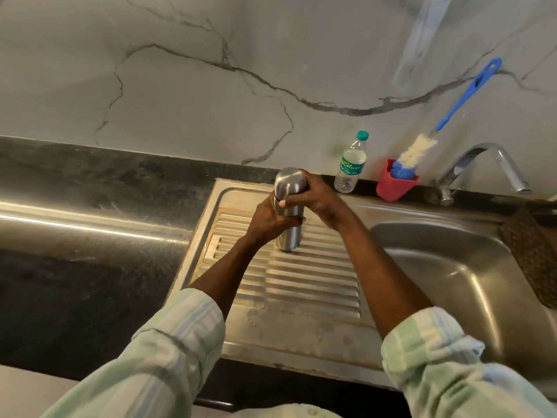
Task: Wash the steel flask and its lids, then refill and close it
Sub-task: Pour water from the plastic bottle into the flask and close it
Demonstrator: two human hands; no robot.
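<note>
A steel flask (287,236) stands upright on the ribbed steel drainboard (301,282), left of the sink basin. Its rounded steel cap lid (288,181) sits on top of it. My left hand (271,218) grips the flask's body around the middle. My right hand (316,194) curls round the cap lid from the right side. Any inner lid is hidden under the cap.
A sink basin (452,267) lies to the right under a steel tap (494,167). Behind the drainboard stand a plastic water bottle (351,167) and a red holder (394,182) with a blue-handled bottle brush (452,116). Dark countertop (90,236) extends left. A brown scrub pad (533,251) hangs on the basin's right rim.
</note>
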